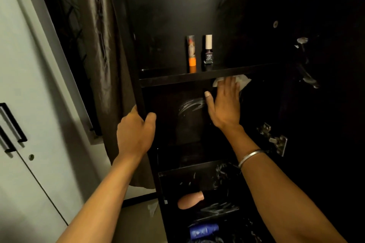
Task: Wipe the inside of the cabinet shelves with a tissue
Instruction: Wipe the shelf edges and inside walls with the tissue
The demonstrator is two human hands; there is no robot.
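The tall dark cabinet is standing open in front of the person, and to my eye the wiping is somewhere in the middle; pale smeared streaks are showing on the back panel of the middle compartment and more on the lower shelf, which suggests those have been gone over, while the upper shelf, with an orange tube and a small bottle standing on it, is looking untouched and probably waiting its turn; the bottom compartment, holding a blue bottle, is too dark for me to judge. The left hand is curling round the cabinet's left side panel, thumb inside, steadying things; the right hand is reaching into the middle compartment with fingers straight and flat, thumb out to the side, pressing the white tissue up against the back just under the upper shelf; the tissue is lying beneath the fingertips, its crumpled edges poking out beyond them.
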